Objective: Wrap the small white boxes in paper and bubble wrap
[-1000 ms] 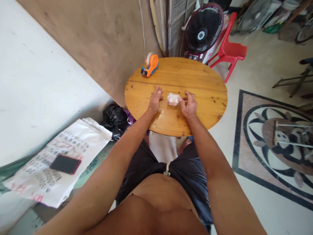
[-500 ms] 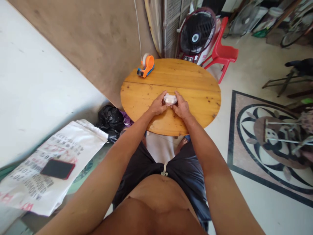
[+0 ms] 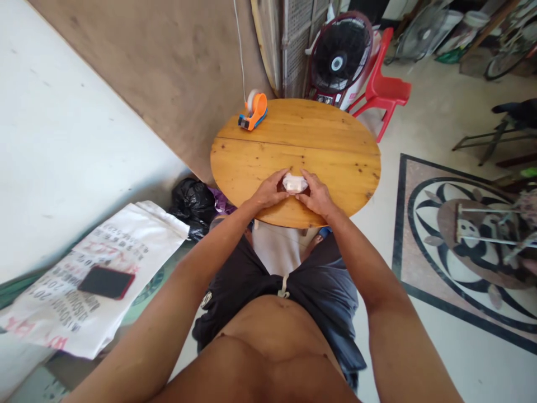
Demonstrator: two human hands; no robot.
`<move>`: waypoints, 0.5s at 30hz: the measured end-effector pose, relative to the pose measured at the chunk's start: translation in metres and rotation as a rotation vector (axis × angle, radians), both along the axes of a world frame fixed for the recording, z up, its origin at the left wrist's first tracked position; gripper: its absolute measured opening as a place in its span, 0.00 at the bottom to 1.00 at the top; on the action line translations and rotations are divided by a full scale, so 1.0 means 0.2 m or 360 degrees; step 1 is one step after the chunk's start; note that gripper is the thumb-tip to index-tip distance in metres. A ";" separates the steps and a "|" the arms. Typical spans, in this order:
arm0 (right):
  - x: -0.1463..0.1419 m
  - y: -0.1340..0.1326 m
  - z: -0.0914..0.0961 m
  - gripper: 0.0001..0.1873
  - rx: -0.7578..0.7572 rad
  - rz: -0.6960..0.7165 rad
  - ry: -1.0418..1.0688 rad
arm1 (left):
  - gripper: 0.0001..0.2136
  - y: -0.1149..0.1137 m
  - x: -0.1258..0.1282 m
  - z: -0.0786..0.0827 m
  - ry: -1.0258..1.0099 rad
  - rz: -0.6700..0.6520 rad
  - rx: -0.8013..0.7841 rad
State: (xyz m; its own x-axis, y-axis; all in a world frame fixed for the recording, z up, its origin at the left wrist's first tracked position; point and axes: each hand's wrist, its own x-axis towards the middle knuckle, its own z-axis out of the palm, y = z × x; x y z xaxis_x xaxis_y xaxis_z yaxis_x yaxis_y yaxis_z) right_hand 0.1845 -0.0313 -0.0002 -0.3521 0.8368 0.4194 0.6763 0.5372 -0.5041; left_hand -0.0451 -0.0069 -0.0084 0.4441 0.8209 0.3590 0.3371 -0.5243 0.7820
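Note:
A small pale packet [image 3: 295,183] in clear, crinkled plastic is between my hands, near the front part of the oval wooden table [image 3: 302,129]. What is inside the wrapping is too small to make out. My left hand [image 3: 272,190] grips its left end, thumb on the near side and fingers on the far side. At the right end, my right hand [image 3: 315,193] holds it the same way. An orange tape dispenser [image 3: 257,112] with a roll of tape stands at the table's far left edge.
Behind the table are a dark red fan [image 3: 340,53] and a red plastic chair [image 3: 386,89]. To my left, a phone [image 3: 107,281] lies on a white printed sack [image 3: 138,235], near a black plastic bag [image 3: 193,198]. A brown board leans along the left side.
Both hands have drawn the packet slightly nearer to me over the table. The camera view has shifted a little. The tape dispenser stays in place on the table.

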 end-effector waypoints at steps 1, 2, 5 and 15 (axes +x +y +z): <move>0.00 -0.01 0.01 0.41 0.0039 0.0018 0.0007 | 0.41 0.00 0.00 0.00 0.0015 0.0000 0.0004; -0.01 -0.02 0.01 0.41 0.0082 0.0034 0.0014 | 0.41 0.00 0.00 0.00 0.0033 0.0002 -0.0001; -0.03 -0.04 0.03 0.36 0.0182 0.0049 0.0007 | 0.40 0.00 0.02 0.02 0.0085 0.0026 -0.0051; -0.06 -0.08 0.04 0.19 0.0378 -0.0042 -0.0219 | 0.33 -0.04 0.03 0.07 0.0107 0.0088 -0.0141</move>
